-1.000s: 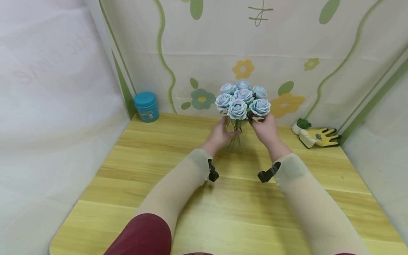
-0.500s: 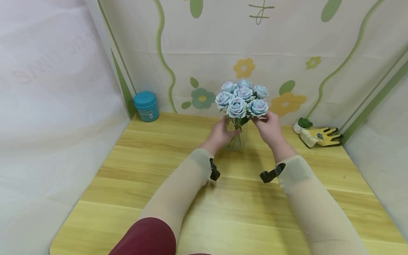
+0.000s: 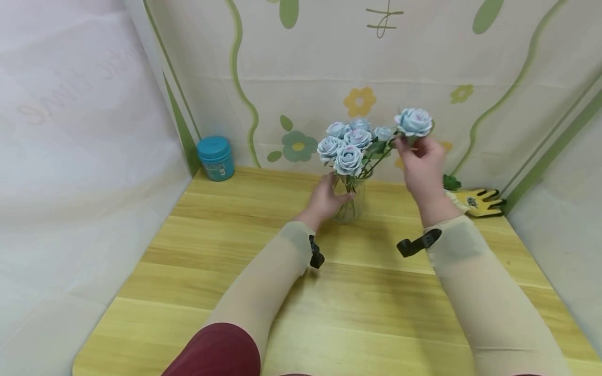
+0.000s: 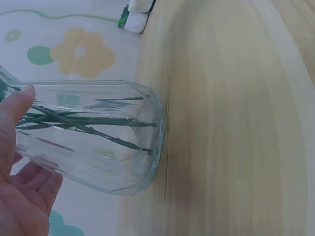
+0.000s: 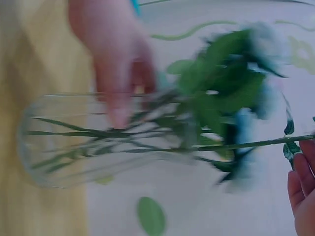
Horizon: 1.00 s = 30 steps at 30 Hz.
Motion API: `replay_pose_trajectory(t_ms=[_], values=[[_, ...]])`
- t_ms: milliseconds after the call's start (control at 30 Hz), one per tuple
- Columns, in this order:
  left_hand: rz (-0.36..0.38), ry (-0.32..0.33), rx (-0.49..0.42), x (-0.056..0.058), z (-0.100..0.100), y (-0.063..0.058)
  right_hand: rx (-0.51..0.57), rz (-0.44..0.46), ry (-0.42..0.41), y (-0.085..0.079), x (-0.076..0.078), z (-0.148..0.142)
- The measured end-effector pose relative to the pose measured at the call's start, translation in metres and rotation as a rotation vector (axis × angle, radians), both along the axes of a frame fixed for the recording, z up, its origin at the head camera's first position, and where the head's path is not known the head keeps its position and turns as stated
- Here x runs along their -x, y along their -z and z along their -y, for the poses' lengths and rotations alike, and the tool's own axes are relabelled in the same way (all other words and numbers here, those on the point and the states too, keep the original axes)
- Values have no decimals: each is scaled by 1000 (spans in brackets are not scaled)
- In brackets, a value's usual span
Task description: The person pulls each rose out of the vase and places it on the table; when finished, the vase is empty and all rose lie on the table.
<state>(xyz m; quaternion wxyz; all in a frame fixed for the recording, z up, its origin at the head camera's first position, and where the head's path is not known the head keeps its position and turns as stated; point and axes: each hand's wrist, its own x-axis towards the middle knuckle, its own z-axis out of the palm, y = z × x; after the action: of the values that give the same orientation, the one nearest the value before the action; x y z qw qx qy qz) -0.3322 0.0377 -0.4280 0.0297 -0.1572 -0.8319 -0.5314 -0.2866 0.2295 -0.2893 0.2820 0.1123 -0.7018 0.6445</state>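
A clear glass vase [image 3: 354, 206] stands on the table with several pale blue roses [image 3: 349, 159] in it. My left hand [image 3: 325, 198] grips the vase near its upper part, thumb in front; in the left wrist view green stems [image 4: 88, 120] cross inside the glass. To the right of the bunch, my right hand [image 3: 425, 164] pinches one blue rose [image 3: 414, 122] just under its bloom. The stem [image 5: 256, 143] of this rose slants down through the vase's mouth, its lower part still within the glass, as the right wrist view shows.
A blue lidded tub [image 3: 215, 157] stands at the table's back left corner. At the back right lie a yellow and black glove [image 3: 479, 202] and a small green potted plant [image 3: 451, 182], partly behind the right hand. A flower-patterned cloth wall [image 3: 301, 94] rises behind the table [image 3: 329, 313].
My right hand has moved up and to the right, drawing one rose partway out of the vase and away from the other blooms. My left hand has stayed on the vase.
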Motion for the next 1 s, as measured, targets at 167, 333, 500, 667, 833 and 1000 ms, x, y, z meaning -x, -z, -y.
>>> replay_pose_trajectory(t_ms=[167, 333, 500, 667, 833, 1000], values=[[18, -4, 3, -1, 3, -2, 208, -133, -43, -34, -13, -11], [-1, 7, 14, 0, 4, -2, 425, -271, -53, -61, -30, -25], [-4, 13, 4, 2, 5, -2, 512, -264, 28, -71, -43, -44], [-15, 13, 13, 5, 4, 0, 515, -36, 17, -48, -41, -71], [-19, 17, 14, 5, 3, -1, 276, 288, 34, -5, -32, -87], [-19, 22, 26, 3, 2, -4, -135, 583, 19, 43, -21, -87]])
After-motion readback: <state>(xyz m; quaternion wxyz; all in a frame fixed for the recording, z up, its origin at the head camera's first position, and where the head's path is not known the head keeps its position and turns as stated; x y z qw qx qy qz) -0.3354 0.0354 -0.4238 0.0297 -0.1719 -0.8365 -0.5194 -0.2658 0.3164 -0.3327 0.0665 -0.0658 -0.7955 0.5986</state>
